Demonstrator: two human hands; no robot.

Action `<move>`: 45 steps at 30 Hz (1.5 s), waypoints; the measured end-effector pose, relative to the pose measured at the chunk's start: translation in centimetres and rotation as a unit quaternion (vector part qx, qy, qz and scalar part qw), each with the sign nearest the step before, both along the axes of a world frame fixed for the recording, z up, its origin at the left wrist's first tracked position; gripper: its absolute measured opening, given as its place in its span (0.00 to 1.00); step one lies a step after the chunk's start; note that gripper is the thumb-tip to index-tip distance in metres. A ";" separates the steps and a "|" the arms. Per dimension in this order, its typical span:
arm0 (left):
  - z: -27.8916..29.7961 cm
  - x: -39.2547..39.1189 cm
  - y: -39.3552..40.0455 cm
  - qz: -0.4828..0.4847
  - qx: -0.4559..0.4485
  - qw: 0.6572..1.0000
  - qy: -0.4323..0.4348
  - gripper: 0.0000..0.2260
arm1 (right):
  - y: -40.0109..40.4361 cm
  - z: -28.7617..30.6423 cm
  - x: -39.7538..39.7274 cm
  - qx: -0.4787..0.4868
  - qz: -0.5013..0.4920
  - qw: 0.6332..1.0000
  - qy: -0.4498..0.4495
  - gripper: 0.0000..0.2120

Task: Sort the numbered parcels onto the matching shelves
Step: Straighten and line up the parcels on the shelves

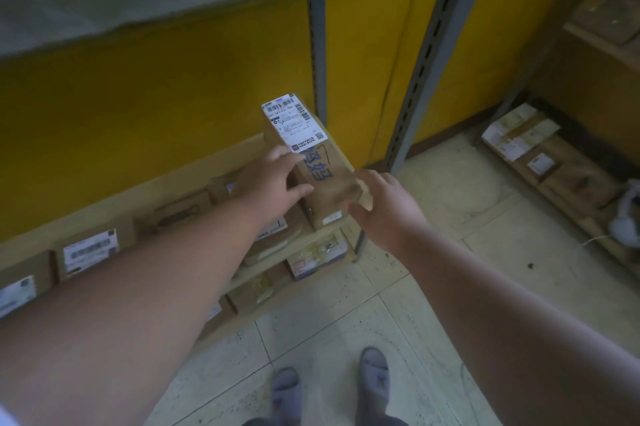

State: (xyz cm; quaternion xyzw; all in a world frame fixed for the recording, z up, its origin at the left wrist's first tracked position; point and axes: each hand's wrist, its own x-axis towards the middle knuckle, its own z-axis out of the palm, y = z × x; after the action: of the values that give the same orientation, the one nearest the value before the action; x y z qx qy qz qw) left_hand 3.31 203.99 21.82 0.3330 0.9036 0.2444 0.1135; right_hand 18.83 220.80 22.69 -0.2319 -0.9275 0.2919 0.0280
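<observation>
A row of small brown cardboard boxes with white labels (90, 247) is seen to the left of the hands, set along a pale wooden shelf (145, 191) backed by a yellow wall panel. The left hand (273, 183) is laid over the left side and top of a long brown cardboard parcel (313, 169), with fingers curled onto its upper face and the thumb on the near side. A white shipping label with barcodes (294, 122) is borne on the parcel's far end, beyond the left hand, and blue printed characters are visible just beside the fingers. The parcel is held tilted above the right end of the shelf, over other boxes. The right hand (381, 203) is pressed against the parcel's near right corner, so the parcel is clamped between both hands. Beyond the hands a grey slotted metal upright (314, 27) is seen, with a second grey slotted upright (427, 54) to the right. Further right of the right hand, labelled boxes on a low wooden shelf (519, 136) are seen above the pale tiled floor (450, 190).
</observation>
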 end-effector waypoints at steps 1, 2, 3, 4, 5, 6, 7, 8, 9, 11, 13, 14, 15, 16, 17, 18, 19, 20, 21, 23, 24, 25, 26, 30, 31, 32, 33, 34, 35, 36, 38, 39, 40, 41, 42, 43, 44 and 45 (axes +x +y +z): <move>0.2 1.0 -0.4 -0.002 0.017 1.000 -0.010 0.28 | -0.2 0.7 0.8 0.009 -0.004 1.000 0.004 0.27; 0.4 2.0 -1.0 -0.004 0.030 0.999 -0.018 0.27 | -0.5 1.5 1.7 0.016 -0.008 1.000 0.010 0.26; 0.7 3.1 -1.7 -0.005 0.036 0.999 -0.021 0.26 | -0.9 2.2 2.7 0.019 -0.012 1.000 0.017 0.26; 0.9 4.3 -2.5 -0.007 0.037 0.999 -0.019 0.25 | -1.4 3.0 3.6 0.017 -0.014 0.999 0.026 0.26; 1.3 5.3 -3.3 -0.008 0.034 0.999 -0.013 0.25 | -1.9 3.6 4.4 0.010 -0.012 0.999 0.036 0.26; 1.5 6.4 -4.1 -0.003 0.028 1.000 -0.008 0.24 | -2.4 4.2 5.1 0.001 -0.008 0.999 0.045 0.26; 1.8 7.5 -5.0 0.006 0.023 1.000 -0.011 0.24 | -2.8 4.7 5.7 -0.009 -0.003 0.999 0.051 0.26; 2.2 8.6 -5.8 0.017 0.022 0.999 -0.019 0.24 | -3.3 5.2 6.2 -0.017 0.004 0.998 0.057 0.26; 2.7 9.9 -6.6 0.030 0.029 0.999 -0.026 0.23 | -3.7 5.6 6.7 -0.024 0.016 0.997 0.065 0.25; 3.5 12.7 -8.1 0.062 0.056 0.996 -0.012 0.20 | -4.8 6.2 7.5 -0.034 0.054 0.995 0.075 0.24; 3.7 15.8 -9.7 0.095 0.052 0.994 0.010 0.19 | -5.8 6.6 8.2 -0.043 0.100 0.991 0.082 0.24; 3.6 17.3 -10.4 0.113 0.040 0.993 0.009 0.20 | -6.3 6.8 8.5 -0.046 0.120 0.988 0.090 0.23; 3.4 18.7 -11.1 0.139 0.029 0.990 0.001 0.21 | -6.9 7.0 8.8 -0.048 0.141 0.984 0.099 0.23; 3.1 20.2 -11.9 0.170 0.023 0.985 -0.011 0.22 | -7.6 7.2 9.0 -0.049 0.161 0.980 0.104 0.23; 2.9 21.5 -12.7 0.199 0.021 0.980 -0.022 0.22 | -8.5 7.5 9.3 -0.050 0.180 0.977 0.107 0.23; 2.9 22.7 -13.6 0.219 0.021 0.975 -0.026 0.23 | -9.5 8.0 9.4 -0.050 0.199 0.973 0.108 0.24; 2.9 23.8 -14.6 0.234 0.022 0.972 -0.025 0.23 | -10.6 8.4 9.6 -0.048 0.218 0.968 0.111 0.24; 2.9 24.8 -15.8 0.246 0.025 0.969 -0.022 0.23 | -11.8 8.9 9.8 -0.044 0.237 0.964 0.115 0.24; 3.0 25.7 -17.1 0.258 0.028 0.966 -0.018 0.23 | -13.1 9.4 9.9 -0.041 0.256 0.959 0.118 0.23; 3.4 27.1 -20.0 0.278 0.033 0.960 -0.008 0.23 | -15.8 10.2 10.0 -0.032 0.289 0.949 0.122 0.24; 3.5 27.6 -21.6 0.286 0.036 0.958 0.003 0.23 | -17.3 10.5 9.9 -0.026 0.302 0.945 0.124 0.24; 3.6 28.1 -23.3 0.294 0.036 0.955 0.012 0.22 | -18.9 10.7 9.9 -0.020 0.314 0.941 0.126 0.24; 3.6 28.6 -25.0 0.303 0.035 0.952 0.016 0.22 | -20.7 10.8 9.8 -0.017 0.324 0.937 0.129 0.24; 2.5 30.1 -33.0 0.324 0.009 0.946 -0.007 0.22 | -28.7 10.1 9.8 -0.016 0.358 0.925 0.129 0.23; 2.0 30.4 -35.2 0.326 0.005 0.945 -0.011 0.22 | -30.8 9.7 9.7 -0.021 0.363 0.922 0.130 0.23; 1.6 30.7 -37.3 0.329 0.005 0.944 -0.015 0.22 | -32.7 9.2 9.8 -0.024 0.366 0.921 0.130 0.23; 1.3 30.9 -39.3 0.334 0.005 0.942 -0.020 0.22 | -34.6 8.8 9.8 -0.027 0.367 0.921 0.127 0.23; 0.9 31.0 -41.1 0.339 0.004 0.940 -0.027 0.21 | -36.3 8.3 9.8 -0.030 0.368 0.922 0.119 0.23; 0.6 31.0 -42.7 0.345 0.002 0.938 -0.034 0.21 | -37.8 7.9 9.8 -0.033 0.371 0.922 0.108 0.23; 0.2 31.0 -44.1 0.352 0.000 0.935 -0.040 0.22 | -39.0 7.4 9.8 -0.036 0.375 0.921 0.096 0.23; -1.0 31.0 -46.1 0.362 -0.001 0.931 -0.051 0.22 | -40.9 6.1 9.7 -0.041 0.377 0.922 0.080 0.23; -1.9 31.0 -46.7 0.364 -0.001 0.930 -0.057 0.22 | -41.4 5.1 9.7 -0.038 0.375 0.924 0.074 0.22; -3.2 30.9 -47.1 0.368 0.001 0.928 -0.066 0.22 | -41.9 3.8 9.6 -0.033 0.373 0.925 0.062 0.22; -4.8 30.8 -47.4 0.373 0.002 0.925 -0.076 0.22 | -42.3 2.1 9.4 -0.032 0.373 0.926 0.048 0.22; -6.7 30.7 -47.4 0.380 0.003 0.921 -0.087 0.22 | -42.7 0.2 9.2 -0.036 0.375 0.926 0.032 0.22; -9.1 30.5 -47.3 0.389 0.003 0.916 -0.101 0.22 | -43.1 -2.2 8.9 -0.043 0.382 0.923 0.012 0.21; -11.7 30.3 -47.1 0.396 0.001 0.911 -0.118 0.22 | -43.5 -4.8 8.6 -0.045 0.389 0.920 -0.008 0.21; -14.5 30.1 -46.8 0.404 -0.002 0.905 -0.135 0.23 | -43.8 -7.6 8.2 -0.042 0.398 0.916 -0.027 0.21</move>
State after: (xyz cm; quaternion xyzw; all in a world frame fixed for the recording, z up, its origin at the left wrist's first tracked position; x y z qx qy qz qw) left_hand 33.44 157.18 7.32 -0.0967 0.9371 0.3102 0.1271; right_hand 27.04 176.96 15.06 0.1471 -0.9304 0.3114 -0.1255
